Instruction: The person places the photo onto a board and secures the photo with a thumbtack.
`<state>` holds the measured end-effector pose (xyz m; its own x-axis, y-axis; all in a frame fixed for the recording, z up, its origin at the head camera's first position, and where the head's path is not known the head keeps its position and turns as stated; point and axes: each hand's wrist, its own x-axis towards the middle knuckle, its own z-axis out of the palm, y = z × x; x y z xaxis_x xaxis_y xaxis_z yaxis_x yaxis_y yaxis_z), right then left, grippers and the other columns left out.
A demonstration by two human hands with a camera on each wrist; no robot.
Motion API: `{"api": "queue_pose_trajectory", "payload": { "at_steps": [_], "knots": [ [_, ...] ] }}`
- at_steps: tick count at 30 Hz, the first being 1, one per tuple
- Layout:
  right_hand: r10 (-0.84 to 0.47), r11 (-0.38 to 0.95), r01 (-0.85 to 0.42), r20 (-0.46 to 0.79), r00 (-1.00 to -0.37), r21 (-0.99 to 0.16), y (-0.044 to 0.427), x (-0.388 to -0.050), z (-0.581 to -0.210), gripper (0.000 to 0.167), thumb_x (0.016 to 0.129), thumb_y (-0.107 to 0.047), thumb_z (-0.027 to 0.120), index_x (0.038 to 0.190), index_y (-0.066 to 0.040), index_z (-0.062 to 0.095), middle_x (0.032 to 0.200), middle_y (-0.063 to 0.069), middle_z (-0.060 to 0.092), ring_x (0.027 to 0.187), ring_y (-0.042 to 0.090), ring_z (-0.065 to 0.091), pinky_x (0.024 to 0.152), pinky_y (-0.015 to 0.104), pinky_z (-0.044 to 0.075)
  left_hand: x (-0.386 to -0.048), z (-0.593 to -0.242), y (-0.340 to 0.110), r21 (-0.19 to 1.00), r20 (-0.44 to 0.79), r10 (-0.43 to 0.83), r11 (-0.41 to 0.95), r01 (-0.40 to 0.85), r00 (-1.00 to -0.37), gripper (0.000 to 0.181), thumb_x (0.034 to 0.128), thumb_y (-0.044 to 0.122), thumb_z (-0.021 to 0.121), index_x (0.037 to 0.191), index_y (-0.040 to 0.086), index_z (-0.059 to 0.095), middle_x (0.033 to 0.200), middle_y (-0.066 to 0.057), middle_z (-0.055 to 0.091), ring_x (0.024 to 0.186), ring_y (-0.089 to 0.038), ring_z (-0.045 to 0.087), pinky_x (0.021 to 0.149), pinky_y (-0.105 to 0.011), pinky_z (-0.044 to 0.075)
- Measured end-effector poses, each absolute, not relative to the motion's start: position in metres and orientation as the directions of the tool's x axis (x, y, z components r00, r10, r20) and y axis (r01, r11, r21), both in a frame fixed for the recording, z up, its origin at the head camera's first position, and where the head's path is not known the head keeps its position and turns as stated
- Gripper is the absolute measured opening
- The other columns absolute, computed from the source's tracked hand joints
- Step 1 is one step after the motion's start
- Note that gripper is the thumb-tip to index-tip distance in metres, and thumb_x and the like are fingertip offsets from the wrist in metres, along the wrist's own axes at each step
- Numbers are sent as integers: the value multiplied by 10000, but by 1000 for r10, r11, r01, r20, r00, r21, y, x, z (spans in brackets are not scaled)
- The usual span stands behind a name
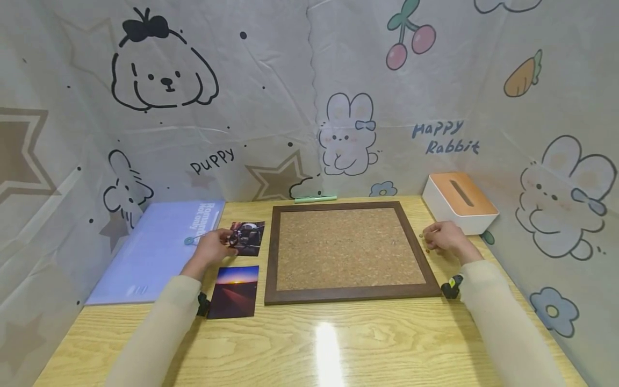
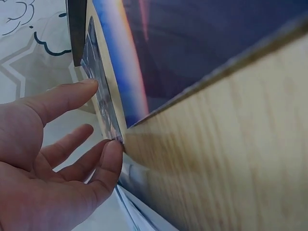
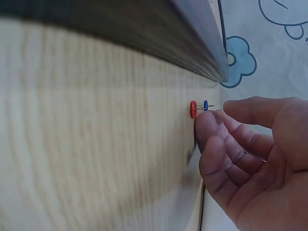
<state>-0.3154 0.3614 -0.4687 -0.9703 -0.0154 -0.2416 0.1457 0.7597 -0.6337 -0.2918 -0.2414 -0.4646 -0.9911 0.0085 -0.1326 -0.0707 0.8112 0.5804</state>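
My left hand (image 1: 215,248) is at the left side of a photo of a motorcycle (image 1: 251,239). In the left wrist view its thumb is spread apart from the other fingers, and a fingertip (image 2: 112,149) touches or nearly touches the edge of that photo. A sunset photo (image 1: 236,292) lies just nearer on the table. My right hand (image 1: 445,238) is beside the right edge of a framed cork board (image 1: 350,247). In the right wrist view its loosely bent fingers are close to a red thumbtack (image 3: 193,109) and a blue thumbtack (image 3: 206,105), points upward; contact is unclear.
A pale blue folder (image 1: 150,252) with a string closure lies on the left of the wooden table (image 1: 290,344). Behind the board is a green pen (image 1: 316,199). A white tissue box (image 1: 459,201) with an orange top stands at the back right, near the patterned curtain.
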Motion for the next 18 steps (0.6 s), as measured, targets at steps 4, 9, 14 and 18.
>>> {"api": "queue_pose_trajectory", "payload": {
  "at_steps": [4,9,14,18],
  "knots": [
    [-18,760,147,-246,-969,-633,362,-316,-470,345,1011,-164,483,1202,87,622,765,32,707,688,106,639,602,284,538,-292,-467,-240,583,-143,-10,807,-92,-990,626,863,109,751,1416,-35,496,1327,-313,569,1217,-432,549,1048,-539,454],
    [-14,770,143,-240,-971,-622,362,-318,-472,343,1004,-164,488,1191,86,630,741,17,696,666,100,628,595,273,527,-293,-469,-238,580,-160,-35,805,-123,-986,652,857,88,759,1439,-8,481,1355,-305,556,1250,-431,534,1063,-539,450],
    [-17,776,131,-227,-974,-618,363,-320,-474,342,997,-167,502,1179,89,639,696,2,678,631,95,618,567,247,497,-292,-469,-238,570,-147,-34,814,-113,-988,661,846,76,763,1437,-13,482,1345,-306,565,1239,-426,541,1063,-543,449],
    [-19,777,121,-216,-976,-618,361,-320,-474,329,1000,-175,518,1146,89,650,714,-3,660,632,81,626,554,232,477,-291,-469,-238,561,-128,-24,823,-92,-991,661,835,87,772,1425,-19,495,1316,-306,584,1214,-423,554,1052,-541,455]
  ]
}}
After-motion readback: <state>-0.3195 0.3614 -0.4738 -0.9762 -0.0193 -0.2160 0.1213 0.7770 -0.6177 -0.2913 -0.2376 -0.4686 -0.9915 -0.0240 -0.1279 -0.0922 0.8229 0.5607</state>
